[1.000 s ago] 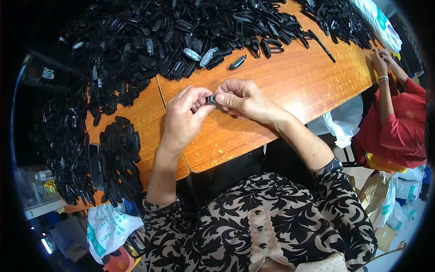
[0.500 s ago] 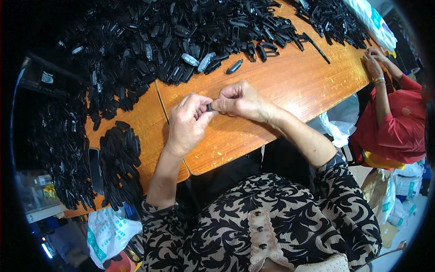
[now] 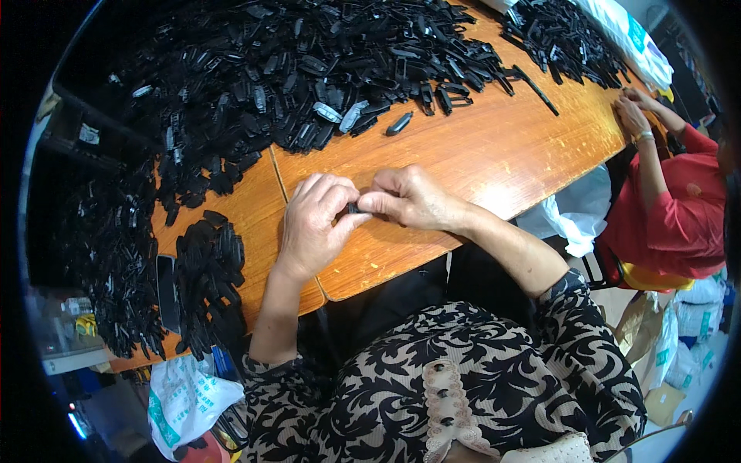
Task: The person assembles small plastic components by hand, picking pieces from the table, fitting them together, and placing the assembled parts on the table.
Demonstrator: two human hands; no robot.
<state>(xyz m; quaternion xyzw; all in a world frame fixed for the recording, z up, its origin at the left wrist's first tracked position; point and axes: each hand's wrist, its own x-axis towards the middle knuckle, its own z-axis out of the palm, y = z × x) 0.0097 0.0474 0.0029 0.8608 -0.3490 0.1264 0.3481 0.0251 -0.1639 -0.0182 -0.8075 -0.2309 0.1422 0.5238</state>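
Note:
Between my two hands is a small black plastic piece, mostly covered by my fingers. My left hand pinches it from the left with thumb and fingers. From the other side, my right hand grips it with thumb against bent fingers. Both hands are over the wooden table, close to its front edge. Beyond them a single dark oval piece lies apart from a big heap of black plastic parts.
A smaller pile of black pieces lies at the left beside a dark phone-like slab. At the far right stands another heap, near a thin black rod. A co-worker in a red shirt sits at the right.
My hands, still together around the black piece, have shifted down slightly in the picture, and the fingers have closed further over it. The whole view has tilted a little.

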